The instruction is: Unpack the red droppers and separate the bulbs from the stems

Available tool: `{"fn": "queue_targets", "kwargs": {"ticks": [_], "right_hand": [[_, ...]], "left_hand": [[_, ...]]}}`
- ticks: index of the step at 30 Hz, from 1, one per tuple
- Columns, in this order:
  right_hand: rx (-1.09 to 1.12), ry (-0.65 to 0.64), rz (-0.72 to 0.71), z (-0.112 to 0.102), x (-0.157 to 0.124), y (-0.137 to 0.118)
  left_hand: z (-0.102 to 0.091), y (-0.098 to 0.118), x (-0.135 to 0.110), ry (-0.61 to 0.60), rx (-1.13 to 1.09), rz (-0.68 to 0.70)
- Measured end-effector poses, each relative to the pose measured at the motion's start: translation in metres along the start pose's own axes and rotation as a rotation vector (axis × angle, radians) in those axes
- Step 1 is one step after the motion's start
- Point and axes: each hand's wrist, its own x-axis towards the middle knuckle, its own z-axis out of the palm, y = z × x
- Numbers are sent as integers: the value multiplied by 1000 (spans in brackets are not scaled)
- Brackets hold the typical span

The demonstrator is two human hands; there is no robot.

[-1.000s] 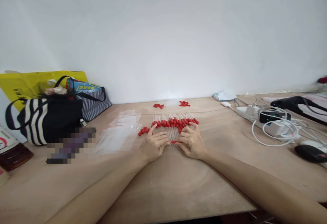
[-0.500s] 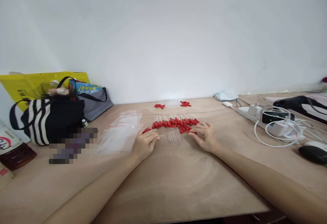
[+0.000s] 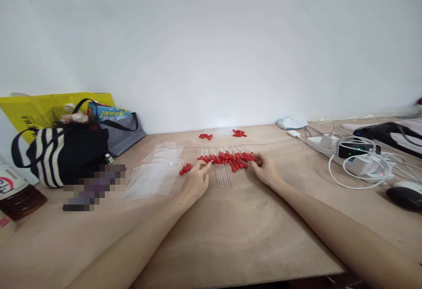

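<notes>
A row of clear droppers with red rubber caps (image 3: 227, 159) lies across the middle of the wooden table (image 3: 231, 236), with their thin tubes (image 3: 223, 177) pointing toward me. My left hand (image 3: 196, 180) rests at the row's left end, its forefinger stretched out and touching the first caps. My right hand (image 3: 265, 171) is at the row's right end, fingers curled on a red-capped dropper (image 3: 258, 162). A few loose red caps (image 3: 185, 169) lie just left of my left hand.
Clear zip bags (image 3: 154, 170) lie left of the row. Two small heaps of red caps (image 3: 238, 133) and tubes sit by the wall. Striped bags (image 3: 62, 150) stand at far left. A power strip with chargers and cables (image 3: 358, 161) and a mouse (image 3: 405, 195) are at right.
My hands moved from the middle, where they held one dropper together, out to the row's two ends. The right hand carried the red-capped dropper to the right end.
</notes>
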Motion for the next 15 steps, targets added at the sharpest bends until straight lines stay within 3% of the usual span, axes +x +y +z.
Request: {"fn": "queue_targets", "kwargs": {"ticks": [10,15], "right_hand": [[-157,-51,66,-2,1,4],[-150,-87,79,1,3,7]], "left_hand": [[5,13,3,-73,33,-97],[-6,18,0,-58,-90,-136]]}}
